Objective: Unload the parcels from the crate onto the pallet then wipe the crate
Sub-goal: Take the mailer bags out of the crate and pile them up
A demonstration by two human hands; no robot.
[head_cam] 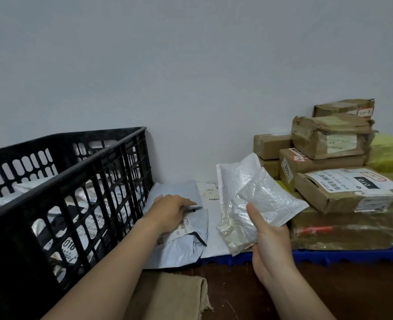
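A black slatted plastic crate [80, 181] stands at the left with several grey and white mailer parcels [80, 227] inside. To its right lies the blue pallet [329, 255]. My left hand [167, 213] rests flat on a grey mailer bag [186, 245] lying on the pallet beside the crate. My right hand [271, 241] grips a clear bubble-wrap parcel [255, 199], held up above the pallet's front edge.
Brown cardboard boxes [329, 158] are stacked on the pallet at the right, some on a large taped carton [348, 227]. A white envelope [211, 204] lies flat between. A beige cloth [172, 296] lies on the dark floor in front. A pale wall stands behind.
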